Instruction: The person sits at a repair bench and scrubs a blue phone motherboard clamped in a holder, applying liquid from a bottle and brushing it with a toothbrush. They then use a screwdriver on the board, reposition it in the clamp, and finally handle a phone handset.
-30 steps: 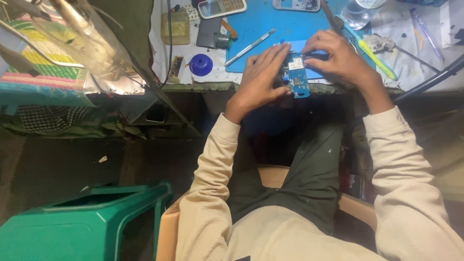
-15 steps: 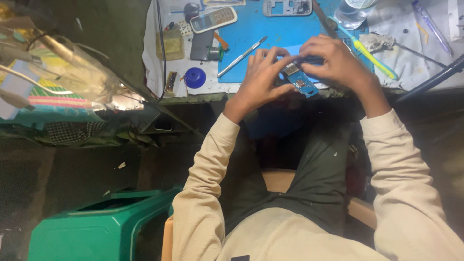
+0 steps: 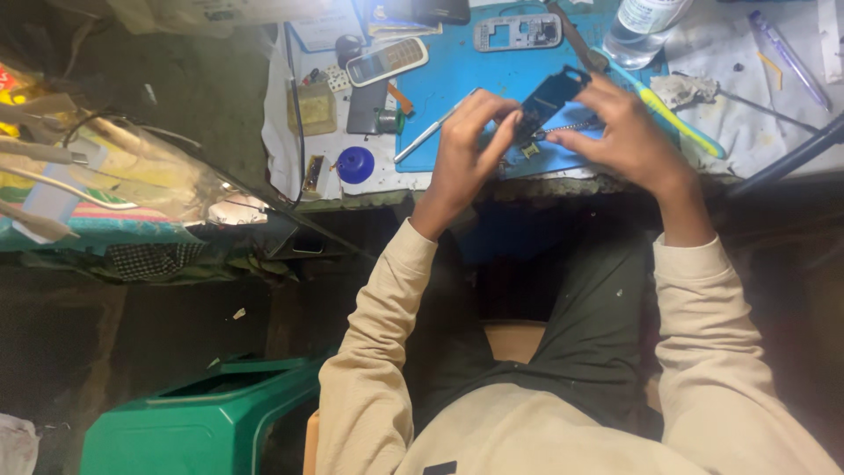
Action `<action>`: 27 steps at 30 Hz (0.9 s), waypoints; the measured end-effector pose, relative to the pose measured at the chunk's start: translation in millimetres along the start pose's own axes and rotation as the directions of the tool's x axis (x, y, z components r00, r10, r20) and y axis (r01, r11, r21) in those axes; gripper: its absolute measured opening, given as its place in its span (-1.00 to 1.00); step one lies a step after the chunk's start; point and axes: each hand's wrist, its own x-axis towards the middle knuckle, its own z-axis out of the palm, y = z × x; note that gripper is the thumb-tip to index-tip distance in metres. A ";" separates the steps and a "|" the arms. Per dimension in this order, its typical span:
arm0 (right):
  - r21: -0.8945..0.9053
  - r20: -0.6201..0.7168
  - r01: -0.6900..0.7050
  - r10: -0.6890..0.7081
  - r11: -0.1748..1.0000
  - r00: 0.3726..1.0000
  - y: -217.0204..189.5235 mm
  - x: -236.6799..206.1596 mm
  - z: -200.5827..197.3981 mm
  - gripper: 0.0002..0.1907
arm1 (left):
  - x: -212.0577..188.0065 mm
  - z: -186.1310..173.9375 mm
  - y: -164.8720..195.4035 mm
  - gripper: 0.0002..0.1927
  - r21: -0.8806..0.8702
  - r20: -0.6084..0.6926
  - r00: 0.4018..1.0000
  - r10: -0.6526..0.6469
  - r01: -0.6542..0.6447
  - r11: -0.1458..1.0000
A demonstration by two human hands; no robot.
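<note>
Blue work mat [image 3: 457, 79] covers the middle of a cluttered bench; white stained paper or cloth [image 3: 747, 114] lies to its right, dark floor below, a green plastic bin [image 3: 202, 422] at bottom left, tangled cables and foil-like clutter [image 3: 132, 176] on the left shelf. Count on the bench: one keypad phone [image 3: 387, 60] lying flat, one grey phone frame [image 3: 519, 32] at the mat's top edge, one blue round cap [image 3: 356, 164], one clear bottle [image 3: 642, 19] at top right, one yellow-green handled tool [image 3: 668, 119], one purple pen [image 3: 787, 57], one metal tweezers [image 3: 431, 134] on the mat's left edge. Two hands, both the person's own, cream sleeves. Left hand [image 3: 470, 141] pinches the lower end of a dark phone board [image 3: 547, 101] with fingertips closed on it; right hand [image 3: 620, 132] grips the board's other side, fingers curled around it, and a thin metal strip or tool shows between the hands, can't tell which hand holds it. Board sits raised just above the mat's front edge, tilted, between both hands. Versus half a second ago: the part showed a blue face and lay lower between the hands; now the dark side faces up and it's tipped more upright. Hands have shifted slightly apart.
</note>
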 end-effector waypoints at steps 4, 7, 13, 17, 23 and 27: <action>0.039 -0.092 0.096 -0.092 0.995 0.991 -6.8 -3.3 -4.0 -0.68 | 0.3 5.3 0.1 -0.91 -0.040 -0.062 0.987 -0.148 0.146 0.988; 0.181 -0.123 0.002 0.021 0.983 0.992 -12.3 -4.4 -0.6 -0.69 | -1.3 7.4 -0.4 -0.89 -0.108 -0.090 0.970 -0.227 0.217 0.970; 0.050 -0.084 -0.174 0.178 0.983 0.980 -24.3 -12.1 19.3 -0.87 | -12.8 6.7 -9.4 -0.80 -0.313 -0.161 0.934 -0.319 0.258 0.914; -0.181 -0.104 0.080 -0.100 0.980 0.990 -37.5 -23.9 35.6 -0.76 | -31.5 2.1 -15.2 -0.77 -0.488 -0.188 0.866 -0.464 0.328 0.809; -0.283 -0.138 0.013 -0.054 0.959 0.989 -55.1 -35.9 54.6 -0.70 | -80.5 1.4 3.2 -0.76 -0.767 -0.138 0.705 -0.696 0.369 0.526; -0.273 -0.120 0.029 -0.064 0.961 0.991 -54.9 -42.8 56.0 -0.67 | -100.6 -1.9 18.9 -0.72 -0.860 -0.057 0.680 -0.731 0.338 0.382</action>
